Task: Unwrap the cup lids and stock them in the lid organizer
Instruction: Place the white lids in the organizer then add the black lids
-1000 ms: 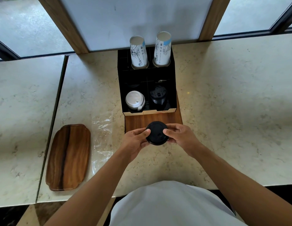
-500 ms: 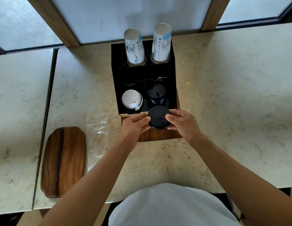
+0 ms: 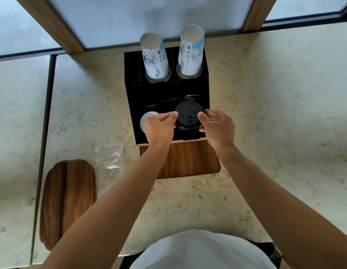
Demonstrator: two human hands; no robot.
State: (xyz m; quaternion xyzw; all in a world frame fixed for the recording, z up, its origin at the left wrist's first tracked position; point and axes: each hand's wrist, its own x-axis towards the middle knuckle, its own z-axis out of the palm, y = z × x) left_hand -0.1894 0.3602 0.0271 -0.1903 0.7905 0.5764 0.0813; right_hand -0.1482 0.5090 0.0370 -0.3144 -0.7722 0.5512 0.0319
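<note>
Both hands hold the black lids by the rim: the left hand pinches it at 9 o'clock, the right hand at 3 o'clock, fingers curled round the edge. The lids are over the front right compartment of the organizer; I cannot tell if they already sit on the lids below. The white lids stand in the front left compartment, partly hidden by the left hand.

To do this step well, I think the person should keep the lids level, center them over the compartment, lower them straight down, and release both sides together, so the stack does not tilt against the divider.

Compared with one second ago, the lids have moved from near the body, over the wooden base, toward 12 o'clock into the organizer. The empty wrap stays on the counter at 8 o'clock from the organizer, beside the tray.
</note>
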